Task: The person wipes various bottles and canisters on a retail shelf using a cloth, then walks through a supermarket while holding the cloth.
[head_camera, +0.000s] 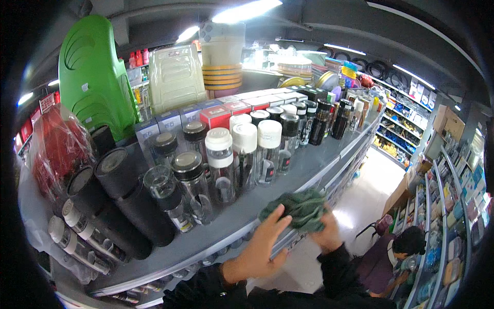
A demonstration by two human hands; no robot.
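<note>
A crumpled dark green cloth (299,208) is bunched in front of the shelf's edge. My right hand (326,231) grips its right side and is slightly blurred. At the cloth's left side is my left hand (260,245), fingers spread, with fingertips against or just over the fabric. Just beyond both hands, glass bottles stand in rows on the grey shelf top (239,210). Nearest are a white-capped bottle (269,154) and a bottle with a black and silver lid (191,185). Black cylinders (133,197) stand farther left.
Behind the bottles are boxes (220,115), a green plastic stool stack (88,77) and stacked buckets (222,58). A red item in plastic wrap (63,154) sits far left. Across the aisle floor (370,177), a person (386,258) is low beside a stocked rack (436,216).
</note>
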